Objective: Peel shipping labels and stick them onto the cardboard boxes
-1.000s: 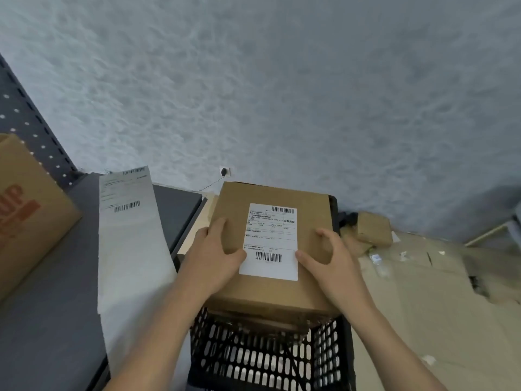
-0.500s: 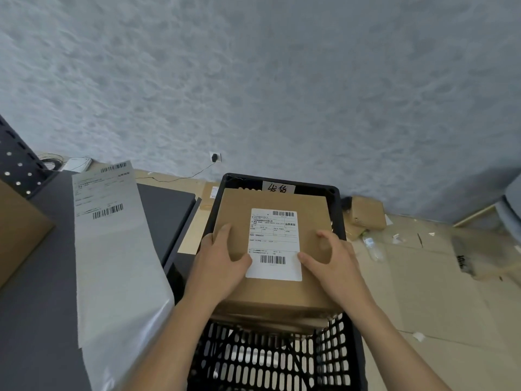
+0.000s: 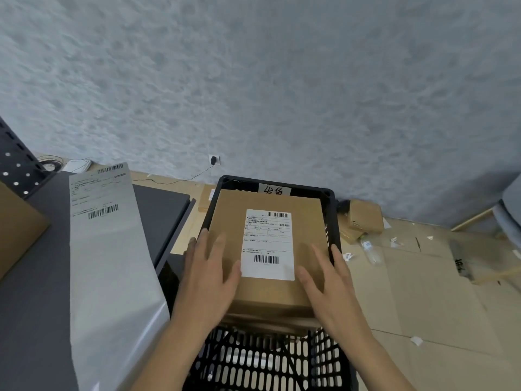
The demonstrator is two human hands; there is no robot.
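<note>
The cardboard box (image 3: 270, 294) sits in the black crate (image 3: 334, 210), its shipping label (image 3: 267, 244) flat on top. The left hand (image 3: 210, 275) is spread over the box's left side, the right hand (image 3: 332, 280) over its right. Each grip is slack, fingers straight, clasping nothing. The step looks like seating the box: press evenly from both sides so it settles level in the crate, and keep palms off the label's edges. Left of the crate, a grey table (image 3: 28, 320) carries a carton (image 3: 17, 230) and the label strip (image 3: 110, 263). Right of the crate, flattened cardboard (image 3: 423, 300) lies spread, with small boxes (image 3: 363, 218) and a plastic bottle (image 3: 370, 251). A grey wall (image 3: 282, 80) rises behind the crate.
</note>
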